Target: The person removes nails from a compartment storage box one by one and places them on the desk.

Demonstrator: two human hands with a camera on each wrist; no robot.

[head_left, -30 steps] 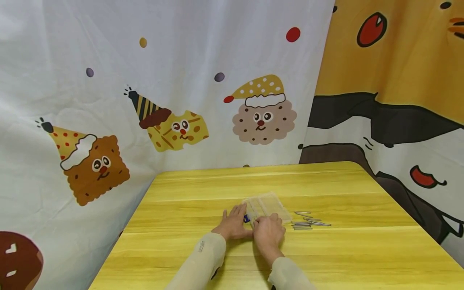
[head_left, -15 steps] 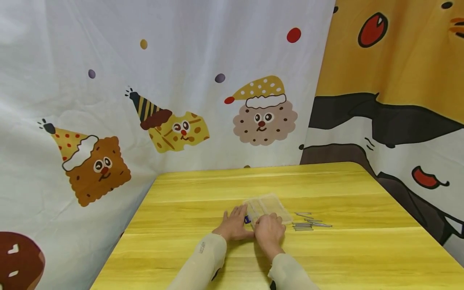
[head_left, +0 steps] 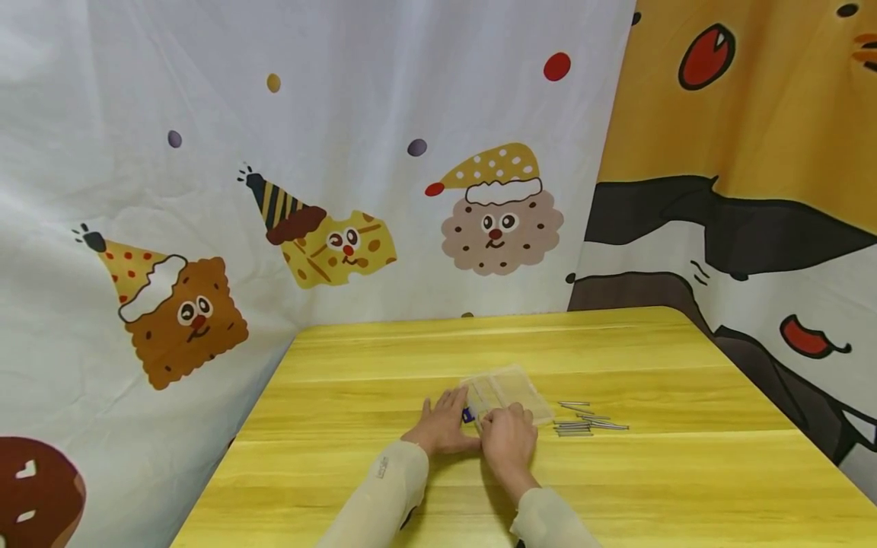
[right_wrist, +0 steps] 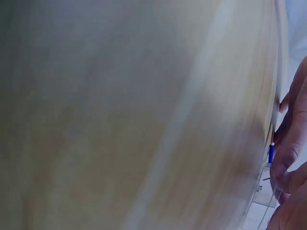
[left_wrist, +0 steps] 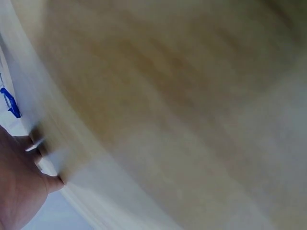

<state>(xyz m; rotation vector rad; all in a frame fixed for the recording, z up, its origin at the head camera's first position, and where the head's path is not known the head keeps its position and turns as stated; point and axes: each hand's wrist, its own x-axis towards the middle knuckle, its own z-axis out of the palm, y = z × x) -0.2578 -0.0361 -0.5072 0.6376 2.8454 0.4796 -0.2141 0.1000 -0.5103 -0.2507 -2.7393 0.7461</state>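
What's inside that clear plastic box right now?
The clear plastic box looks empty through its far part. Both hands cover its near end, so that part stays unseen. Metal pins lie outside, beside it.

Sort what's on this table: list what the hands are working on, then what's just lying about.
In hand:
- clear plastic box, touched by the left hand and right hand
- small blue piece between the hands

Lying about:
- metal pins beside the box, untouched
- yellow table
- cartoon curtains behind

Head cam high, looking forward and down; wrist cams jammed against the table.
All three share the tabletop by the hands; wrist views blurred.
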